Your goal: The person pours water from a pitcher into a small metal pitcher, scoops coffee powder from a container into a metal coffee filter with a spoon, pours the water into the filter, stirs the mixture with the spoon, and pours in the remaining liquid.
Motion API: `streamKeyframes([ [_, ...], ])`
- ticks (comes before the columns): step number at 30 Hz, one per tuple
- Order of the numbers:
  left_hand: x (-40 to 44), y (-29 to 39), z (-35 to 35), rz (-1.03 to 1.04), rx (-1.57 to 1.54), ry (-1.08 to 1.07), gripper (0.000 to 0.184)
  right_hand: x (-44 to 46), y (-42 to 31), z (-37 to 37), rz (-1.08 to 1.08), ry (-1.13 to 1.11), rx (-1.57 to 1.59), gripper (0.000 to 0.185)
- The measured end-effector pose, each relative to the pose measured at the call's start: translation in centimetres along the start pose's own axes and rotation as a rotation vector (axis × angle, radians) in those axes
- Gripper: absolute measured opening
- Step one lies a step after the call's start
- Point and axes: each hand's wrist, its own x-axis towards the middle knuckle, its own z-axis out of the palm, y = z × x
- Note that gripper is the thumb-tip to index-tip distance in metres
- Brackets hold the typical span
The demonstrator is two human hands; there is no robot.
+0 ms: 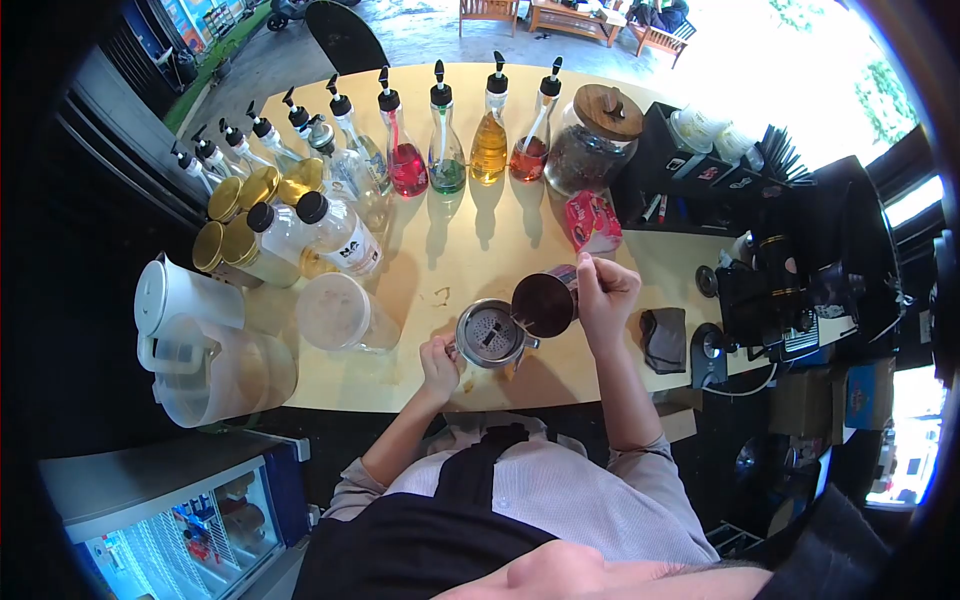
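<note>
My left hand [440,368] is closed on the handle of a round metal strainer cup [491,334], whose perforated disc faces up. Just right of it, my right hand [606,292] grips a dark metal pitcher [545,303] by its side. The pitcher is tilted toward the strainer cup, its rim close to or over the cup's right edge. Whether liquid is flowing between them is hard to tell. Small brown spills [440,296] mark the wooden counter [430,260] beyond the strainer cup.
Pump bottles [408,170] line the far edge. A jar [590,145], pink packet [593,222] and black organizer [665,165] stand back right. Tubs and pitchers [230,370] crowd the left. A folded cloth [663,340] and black coffee machine [790,290] are at right.
</note>
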Motion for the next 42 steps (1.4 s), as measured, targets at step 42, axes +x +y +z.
streamKeyframes([
  [42,0.0,0.1,0.2,0.005,0.008,0.028,0.059,1.3,-3.7,2.0,-0.150,-0.067,0.022,0.037],
])
